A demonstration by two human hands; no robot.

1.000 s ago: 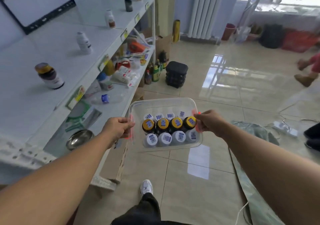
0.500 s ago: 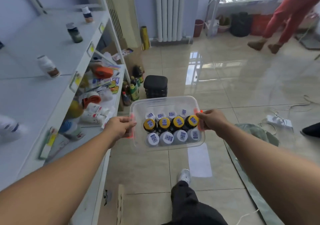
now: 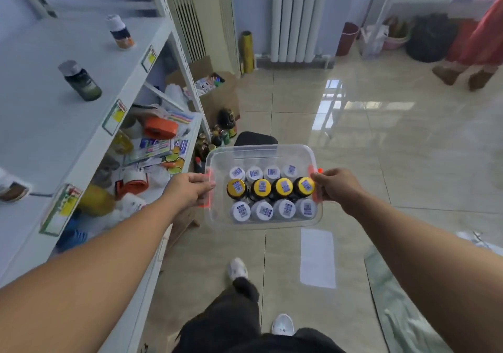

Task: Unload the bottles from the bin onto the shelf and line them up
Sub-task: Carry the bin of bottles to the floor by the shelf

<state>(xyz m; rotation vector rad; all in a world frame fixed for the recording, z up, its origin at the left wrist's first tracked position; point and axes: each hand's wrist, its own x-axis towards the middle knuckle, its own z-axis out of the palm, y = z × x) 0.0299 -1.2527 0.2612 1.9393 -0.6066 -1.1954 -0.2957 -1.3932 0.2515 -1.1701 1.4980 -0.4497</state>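
As left hand point(image 3: 187, 192), right hand point(image 3: 339, 187) grip bin point(image 3: 260, 149) | fingers point(image 3: 202, 188) curled on handles point(image 3: 315, 198)

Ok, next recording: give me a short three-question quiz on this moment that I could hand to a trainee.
1. True or false: the left hand and the right hand each grip the bin by one of its orange handles.
2. How many yellow-capped bottles stand in the bin?
3. Where is the bin? A) resting on the shelf; B) held in the air above the floor; C) set down beside the shoes.

Key: 1 true; 2 four, in the middle row between two rows of white caps; 3 B.
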